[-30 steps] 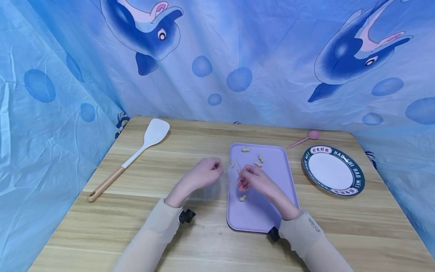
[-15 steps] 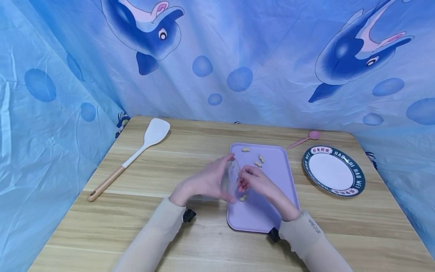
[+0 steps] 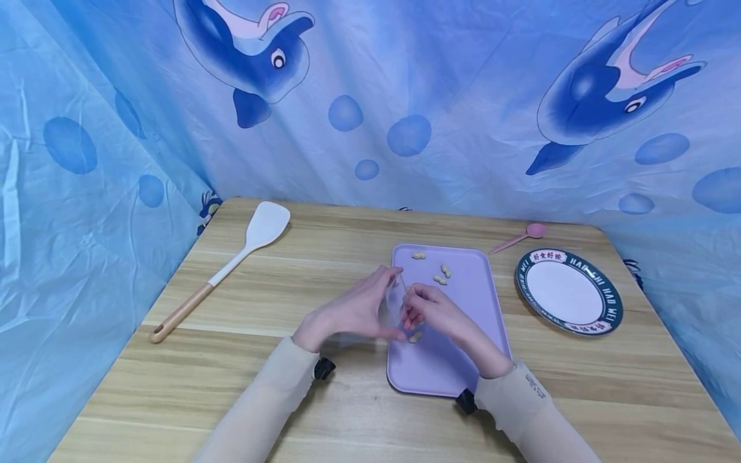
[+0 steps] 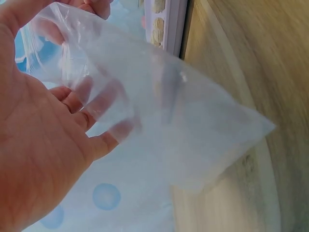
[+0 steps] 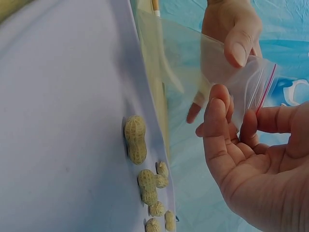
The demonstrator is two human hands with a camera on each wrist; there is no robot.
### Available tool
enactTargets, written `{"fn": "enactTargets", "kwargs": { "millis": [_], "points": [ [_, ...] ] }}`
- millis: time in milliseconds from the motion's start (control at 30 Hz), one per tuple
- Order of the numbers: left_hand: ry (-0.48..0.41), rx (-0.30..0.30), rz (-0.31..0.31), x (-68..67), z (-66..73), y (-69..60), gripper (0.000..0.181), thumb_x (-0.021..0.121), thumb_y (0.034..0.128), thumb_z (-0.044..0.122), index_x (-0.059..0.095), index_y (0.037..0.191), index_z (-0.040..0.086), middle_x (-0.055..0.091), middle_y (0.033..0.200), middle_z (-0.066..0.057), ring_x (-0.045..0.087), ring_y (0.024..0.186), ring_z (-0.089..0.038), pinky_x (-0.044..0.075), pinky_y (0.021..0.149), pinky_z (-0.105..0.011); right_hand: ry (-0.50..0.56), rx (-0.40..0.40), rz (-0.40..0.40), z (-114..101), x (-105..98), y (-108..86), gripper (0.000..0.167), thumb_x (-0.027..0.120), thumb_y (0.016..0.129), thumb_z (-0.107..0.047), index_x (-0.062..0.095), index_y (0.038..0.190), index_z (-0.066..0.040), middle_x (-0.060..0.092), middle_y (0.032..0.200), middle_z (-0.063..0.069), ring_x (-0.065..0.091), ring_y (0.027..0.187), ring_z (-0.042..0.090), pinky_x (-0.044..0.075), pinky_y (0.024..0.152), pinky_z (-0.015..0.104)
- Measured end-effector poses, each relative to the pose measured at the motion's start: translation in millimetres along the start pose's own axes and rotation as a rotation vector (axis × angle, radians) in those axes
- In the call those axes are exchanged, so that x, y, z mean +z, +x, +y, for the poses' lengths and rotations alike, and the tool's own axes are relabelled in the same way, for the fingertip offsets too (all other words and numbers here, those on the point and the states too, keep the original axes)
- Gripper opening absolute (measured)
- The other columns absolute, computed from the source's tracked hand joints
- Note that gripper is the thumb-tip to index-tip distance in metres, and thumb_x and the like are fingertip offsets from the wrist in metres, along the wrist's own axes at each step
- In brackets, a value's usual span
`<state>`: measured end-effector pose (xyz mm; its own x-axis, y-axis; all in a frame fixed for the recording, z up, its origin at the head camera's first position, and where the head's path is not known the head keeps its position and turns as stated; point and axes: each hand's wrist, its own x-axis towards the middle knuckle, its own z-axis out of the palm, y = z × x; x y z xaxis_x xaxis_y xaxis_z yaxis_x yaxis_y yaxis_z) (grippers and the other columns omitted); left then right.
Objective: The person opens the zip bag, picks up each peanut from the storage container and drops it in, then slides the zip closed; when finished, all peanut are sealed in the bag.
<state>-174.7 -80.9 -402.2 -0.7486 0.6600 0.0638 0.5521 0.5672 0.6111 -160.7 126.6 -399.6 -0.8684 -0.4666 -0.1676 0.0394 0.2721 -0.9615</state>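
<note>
A clear zip-lock bag (image 4: 193, 111) with a pink line along its zip hangs between the two hands, over the left edge of a lilac tray (image 3: 446, 370). My right hand (image 3: 434, 308) pinches the bag at its zip edge, between thumb and fingers. Spread around the bag, my left hand (image 3: 353, 312) has its thumb and fingers apart in a wide curve, its fingers (image 4: 104, 140) seen against the film. Several unshelled peanuts (image 5: 136, 140) lie on the tray. No contents can be made out in the bag.
A white spatula (image 3: 265, 225) with a wooden handle lies on the left of the wooden table (image 3: 324, 424). On the right are a plate (image 3: 564, 292) with a dark green rim and a small pink spoon (image 3: 535, 230). A blue dolphin-print curtain (image 3: 376, 193) stands behind.
My left hand has gone from curled fingers beside the tray to spread wide around the bag, moving right. The right hand has stayed nearly in place, still pinching the bag.
</note>
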Motion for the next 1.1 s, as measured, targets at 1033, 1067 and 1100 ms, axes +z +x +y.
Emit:
{"fn": "enactTargets", "kwargs": {
  "millis": [1033,1067,1100],
  "points": [
    [-0.056,0.073,0.056,-3.4,-9.3,2.4,0.076,0.082,0.0777,0.014,0.044,0.143,0.005,0.056,0.134,-0.013,0.053,0.123,-0.02,0.043,0.106,-0.034,-0.228,0.011,0.1,4.7,-3.9,1.6,0.019,0.051,0.1,-0.01,0.057,0.085,0.001,0.065,0.074,0.01,0.065,0.065,0.02,0.055,0.066,0.035],
    [-0.047,0.07,0.057,-3.5,-9.3,2.3,0.075,0.082,0.0775,0.014,0.045,0.142,0.006,0.056,0.134,-0.012,0.054,0.123,-0.02,0.043,0.106,-0.034,-0.239,0.01,0.096,4.8,-4.2,1.6,0.02,0.051,0.1,-0.011,0.058,0.085,0.001,0.065,0.074,0.01,0.064,0.064,0.02,0.054,0.065,0.034],
    [-0.038,0.068,0.057,-3.6,-9.4,2.2,0.075,0.082,0.0773,0.014,0.045,0.142,0.006,0.056,0.135,-0.012,0.054,0.123,-0.019,0.043,0.106,-0.033,-0.246,0.009,0.091,5.0,-4.4,1.7,0.02,0.051,0.1,-0.01,0.058,0.086,0.001,0.065,0.074,0.01,0.064,0.064,0.02,0.054,0.065,0.033]
  ]
}}
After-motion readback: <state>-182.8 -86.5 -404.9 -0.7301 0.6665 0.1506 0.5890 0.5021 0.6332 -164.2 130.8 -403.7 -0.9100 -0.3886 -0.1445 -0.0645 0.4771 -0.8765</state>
